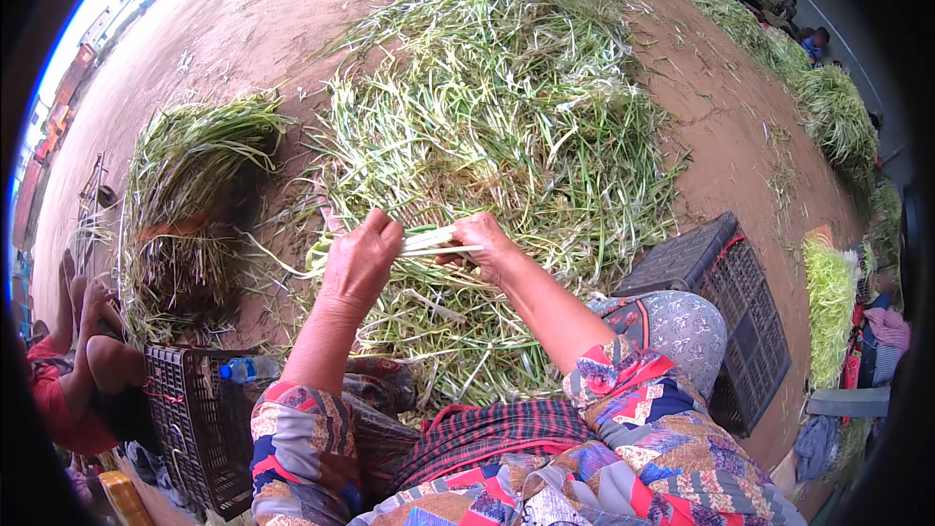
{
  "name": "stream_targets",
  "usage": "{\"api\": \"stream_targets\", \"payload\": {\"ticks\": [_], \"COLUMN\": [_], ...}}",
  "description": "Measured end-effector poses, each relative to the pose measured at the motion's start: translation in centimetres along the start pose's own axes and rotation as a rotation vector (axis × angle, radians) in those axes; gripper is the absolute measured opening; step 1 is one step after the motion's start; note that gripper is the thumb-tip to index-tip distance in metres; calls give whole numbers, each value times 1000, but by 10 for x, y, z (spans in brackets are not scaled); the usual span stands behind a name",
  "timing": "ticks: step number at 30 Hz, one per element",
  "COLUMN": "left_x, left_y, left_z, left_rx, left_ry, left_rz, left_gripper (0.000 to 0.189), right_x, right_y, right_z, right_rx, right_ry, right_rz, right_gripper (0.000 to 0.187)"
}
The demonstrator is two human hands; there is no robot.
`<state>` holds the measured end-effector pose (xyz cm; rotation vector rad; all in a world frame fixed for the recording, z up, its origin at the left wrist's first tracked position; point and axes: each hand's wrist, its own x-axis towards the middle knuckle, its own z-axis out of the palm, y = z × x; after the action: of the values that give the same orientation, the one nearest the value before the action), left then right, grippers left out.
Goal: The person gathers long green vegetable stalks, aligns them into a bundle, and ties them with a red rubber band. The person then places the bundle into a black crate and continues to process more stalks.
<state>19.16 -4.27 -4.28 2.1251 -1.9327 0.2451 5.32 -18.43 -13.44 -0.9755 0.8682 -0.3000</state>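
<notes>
My left hand [364, 254] is closed around a small bunch of pale green stalks [427, 242], held level above the ground; their leafy ends trail out to its left. At the other end of the stalks, my right hand [483, 242] has its fingers curled round them, with a few white stem ends showing past its thumb side. Beneath and beyond both hands spreads a wide heap of loose green stalks and leaves [497, 117], with brown, stringy roots among them near the middle. The undersides of both hands are hidden.
A tied bundle of stalks [197, 161] lies at left. Black plastic crates stand at right [745, 336] and lower left [197, 424], with a water bottle [250, 369] at the latter. A person in red [73, 394] sits at far left; people sit by heaps at upper right.
</notes>
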Motion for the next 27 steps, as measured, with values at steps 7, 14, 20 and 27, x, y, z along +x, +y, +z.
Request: {"api": "stream_targets", "payload": {"ticks": [7,14,20,27], "left_x": [-7,-3,7,-14], "left_y": [-59,-34,0,-41], "left_z": [-37,-25,-23,-45], "left_rx": [-24,-515,-514,-437], "left_ry": [331,321,304,436], "left_rz": [-434,-619,-333,-463], "left_gripper": [13,10,14,16], "right_x": [-12,15,-38,-15], "right_y": [78,29,-50,-90], "right_z": [-108,-51,61,-30], "right_rx": [-1542,-481,-70,78], "right_ry": [216,-236,-298,184], "right_rz": [176,-65,-360,-720], "right_gripper": [26,115,73,34]}}
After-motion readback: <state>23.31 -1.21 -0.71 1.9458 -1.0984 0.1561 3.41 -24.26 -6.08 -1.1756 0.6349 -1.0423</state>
